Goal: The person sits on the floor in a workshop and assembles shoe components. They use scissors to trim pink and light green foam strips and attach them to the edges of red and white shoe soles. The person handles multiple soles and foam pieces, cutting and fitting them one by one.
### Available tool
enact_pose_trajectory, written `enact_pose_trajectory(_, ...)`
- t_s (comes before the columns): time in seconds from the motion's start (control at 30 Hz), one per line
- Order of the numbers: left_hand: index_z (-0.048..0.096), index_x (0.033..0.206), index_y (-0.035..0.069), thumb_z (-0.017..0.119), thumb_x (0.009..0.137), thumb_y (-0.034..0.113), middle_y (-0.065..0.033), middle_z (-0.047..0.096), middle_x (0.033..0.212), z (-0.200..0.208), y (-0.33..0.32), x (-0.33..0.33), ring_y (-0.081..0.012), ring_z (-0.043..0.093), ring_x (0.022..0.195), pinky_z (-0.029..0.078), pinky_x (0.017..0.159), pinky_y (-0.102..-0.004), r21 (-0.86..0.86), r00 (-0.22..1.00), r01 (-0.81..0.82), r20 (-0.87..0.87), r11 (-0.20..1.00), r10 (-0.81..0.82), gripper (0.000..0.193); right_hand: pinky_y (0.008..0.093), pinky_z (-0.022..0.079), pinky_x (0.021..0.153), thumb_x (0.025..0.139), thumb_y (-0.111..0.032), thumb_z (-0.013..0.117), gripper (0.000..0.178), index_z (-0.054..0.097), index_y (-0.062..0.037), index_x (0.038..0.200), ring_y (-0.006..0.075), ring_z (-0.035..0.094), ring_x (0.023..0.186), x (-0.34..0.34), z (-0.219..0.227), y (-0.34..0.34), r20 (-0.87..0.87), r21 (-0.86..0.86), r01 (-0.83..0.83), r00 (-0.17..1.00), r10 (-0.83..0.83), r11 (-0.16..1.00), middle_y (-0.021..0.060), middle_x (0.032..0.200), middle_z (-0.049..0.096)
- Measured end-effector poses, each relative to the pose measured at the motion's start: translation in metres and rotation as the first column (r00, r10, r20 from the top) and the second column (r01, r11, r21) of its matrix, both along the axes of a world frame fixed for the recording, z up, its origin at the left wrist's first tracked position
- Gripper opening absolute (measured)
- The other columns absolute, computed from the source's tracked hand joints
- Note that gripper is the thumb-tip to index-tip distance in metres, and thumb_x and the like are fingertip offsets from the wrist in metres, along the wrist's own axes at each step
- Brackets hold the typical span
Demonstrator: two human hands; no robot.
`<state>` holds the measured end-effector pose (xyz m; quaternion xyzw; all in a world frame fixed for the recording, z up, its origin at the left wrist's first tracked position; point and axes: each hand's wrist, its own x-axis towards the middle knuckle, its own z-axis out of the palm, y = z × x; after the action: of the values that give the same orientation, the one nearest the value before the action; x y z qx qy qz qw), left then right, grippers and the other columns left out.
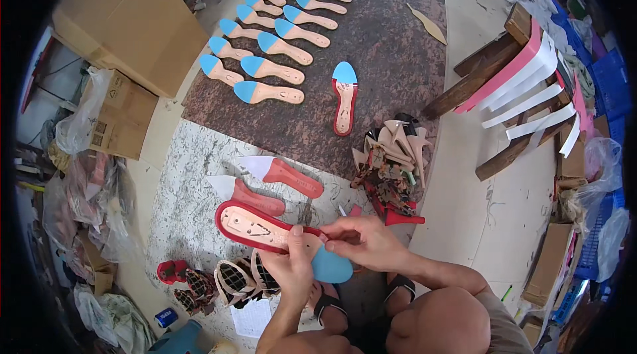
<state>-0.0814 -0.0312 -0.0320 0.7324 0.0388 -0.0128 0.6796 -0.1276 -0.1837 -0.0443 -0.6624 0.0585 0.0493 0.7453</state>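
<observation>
My left hand (295, 264) grips the middle of a shoe insole (249, 225) held over the board, thumb on top. The insole is beige with dark marks, a blue toe part (334, 268) and a red edging strip (224, 211) round its heel and along its side. At the edge by the blue toe, my right hand (365, 241) pinches the strip between thumb and fingers; its fingers partly hide the strip's end there. Just beyond lie two reddish insoles with white toes (292, 178). Farther off, one red-edged insole (344, 98) lies on the dark board.
Several blue-toed insoles (271, 70) lie in two rows on the dark board (391, 42). A pile of heels and patterned pieces (391, 161) sits at right, beside a wooden stand (474, 85) hung with pink and white strips (531, 75). Shoe uppers (235, 281) lie near my feet; cartons (126, 29) stand left.
</observation>
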Motion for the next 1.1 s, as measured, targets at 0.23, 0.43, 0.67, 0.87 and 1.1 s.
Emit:
enact_pose_trajectory(0.23,0.055,0.108,-0.001,0.034,0.107,0.041,-0.0079,0.062,0.100,-0.022,0.017,0.000,-0.0122,0.057,0.086,0.047,0.076,-0.0296,0.109,0.997,-0.020,-0.073,0.994,0.028,0.048,0.0288,0.051,0.065,0.089,-0.010,0.069,0.019,0.070,0.0020,0.103,0.0107,0.065,0.075,-0.002,0.011,-0.007,-0.080,-0.145,0.008,0.997,-0.020,0.989,0.0101,0.081,0.070)
enact_pose_trajectory(0.43,0.057,0.071,0.008,0.038,0.106,0.045,0.0062,0.051,0.067,-0.009,0.008,0.008,-0.0031,0.044,0.061,0.031,0.053,-0.0230,0.033,0.962,0.175,-0.218,0.984,-0.164,0.054,0.0301,0.048,0.059,0.082,-0.012,0.074,0.014,0.072,-0.0004,0.088,0.0171,0.064,0.064,-0.001,0.016,-0.010,0.044,-0.372,0.058,0.998,-0.045,0.927,0.0107,0.071,0.066)
enact_pose_trajectory(0.67,0.063,0.075,0.004,0.039,0.106,0.040,0.0056,0.054,0.067,-0.007,-0.011,-0.003,-0.0028,0.046,0.060,0.035,0.053,-0.0217,-0.102,0.892,0.263,-0.352,0.959,-0.282,0.053,0.0282,0.046,0.055,0.082,-0.009,0.074,0.011,0.070,0.0013,0.084,0.0133,0.061,0.062,0.015,0.021,-0.015,0.112,-0.356,0.122,0.990,-0.087,0.927,0.0087,0.070,0.066)
enact_pose_trajectory(0.87,0.061,0.077,0.000,0.045,0.105,0.032,0.0044,0.053,0.065,-0.014,-0.020,-0.020,-0.0038,0.046,0.061,0.037,0.051,-0.0252,-0.137,0.862,0.368,-0.320,0.920,-0.393,0.045,0.0233,0.044,0.056,0.087,-0.012,0.072,0.016,0.071,0.0037,0.086,0.0042,0.057,0.067,0.046,0.025,-0.031,-0.071,-0.231,0.143,0.984,-0.163,0.962,0.0028,0.071,0.066)
enact_pose_trajectory(1.1,0.067,0.082,-0.002,0.060,0.097,0.019,-0.0014,0.063,0.067,-0.015,-0.021,-0.025,-0.0063,0.057,0.064,0.047,0.056,-0.0275,-0.117,0.876,0.426,-0.197,0.897,-0.441,0.027,0.0241,0.046,0.063,0.090,-0.016,0.070,0.018,0.067,0.0017,0.088,0.0052,0.055,0.070,0.055,0.025,-0.026,-0.027,-0.177,0.160,0.985,-0.168,0.971,0.0014,0.075,0.063)
